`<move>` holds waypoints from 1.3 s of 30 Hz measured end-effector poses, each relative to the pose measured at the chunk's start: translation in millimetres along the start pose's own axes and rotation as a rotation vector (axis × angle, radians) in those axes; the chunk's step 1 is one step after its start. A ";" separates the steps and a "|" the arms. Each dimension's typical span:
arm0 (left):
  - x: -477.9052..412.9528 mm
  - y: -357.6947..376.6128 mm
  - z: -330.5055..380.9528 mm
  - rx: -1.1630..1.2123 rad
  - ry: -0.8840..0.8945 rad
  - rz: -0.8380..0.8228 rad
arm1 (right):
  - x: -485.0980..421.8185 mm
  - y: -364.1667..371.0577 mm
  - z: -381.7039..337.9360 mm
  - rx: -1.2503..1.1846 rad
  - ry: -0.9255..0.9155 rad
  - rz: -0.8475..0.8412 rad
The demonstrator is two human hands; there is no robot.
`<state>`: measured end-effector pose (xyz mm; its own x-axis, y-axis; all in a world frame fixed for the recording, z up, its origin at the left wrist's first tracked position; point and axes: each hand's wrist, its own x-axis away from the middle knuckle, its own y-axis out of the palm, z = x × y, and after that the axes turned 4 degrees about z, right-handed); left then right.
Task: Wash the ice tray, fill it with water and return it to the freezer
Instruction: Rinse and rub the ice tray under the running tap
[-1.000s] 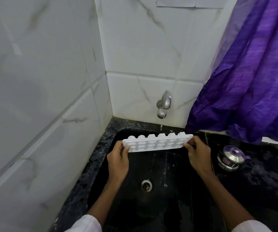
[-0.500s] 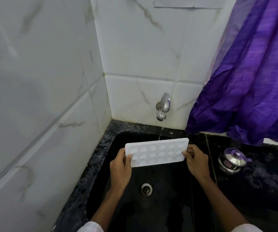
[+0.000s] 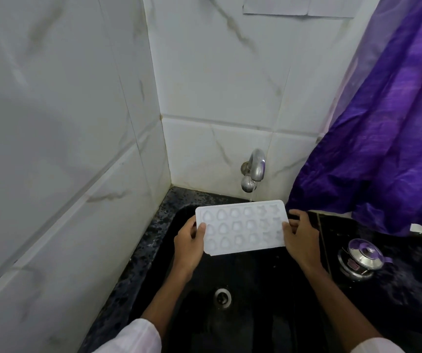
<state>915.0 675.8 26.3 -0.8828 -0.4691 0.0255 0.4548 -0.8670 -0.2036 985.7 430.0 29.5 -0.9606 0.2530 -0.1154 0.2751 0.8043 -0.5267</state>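
- A person is holding a white ice tray (image 3: 241,226) over a black sink (image 3: 268,289), with the cavities facing up toward the camera.
- The tray's long axis is running left to right, and each hand is taking one short end.
- The left hand (image 3: 188,242) is gripping the left end, with the thumb lying on top and the fingers curling underneath.
- The right hand (image 3: 300,238) is gripping the right end the same way, with its fingers partly hiding behind the edge.
- The tap (image 3: 254,169) is sitting on the back wall, with its spout just above and beyond the tray's far long edge, right of centre and so nearer the right hand.
- Whether water is running is hard to tell; at most a thin trickle is falling at that far edge.
- Judging from this, filling is calling for the tray to go slightly away from the body, keeping level, so that the cavities are passing under the spout.
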 end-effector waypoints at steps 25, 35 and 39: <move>3.4 9.1 5.4 0.180 -0.133 0.022 | -14.2 27.1 -35.0 0.535 -0.537 -0.251; 6.5 9.6 11.7 0.205 -0.161 0.041 | -11.5 22.4 -32.0 0.547 -0.523 -0.364; 8.6 9.4 12.8 0.225 -0.176 0.031 | -12.5 18.4 -38.1 0.569 -0.544 -0.340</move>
<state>913.2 661.5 37.1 -0.8432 -0.5005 0.1964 0.5129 -0.8583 0.0145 1004.3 462.1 53.4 -0.9131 -0.3629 -0.1858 0.0461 0.3609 -0.9315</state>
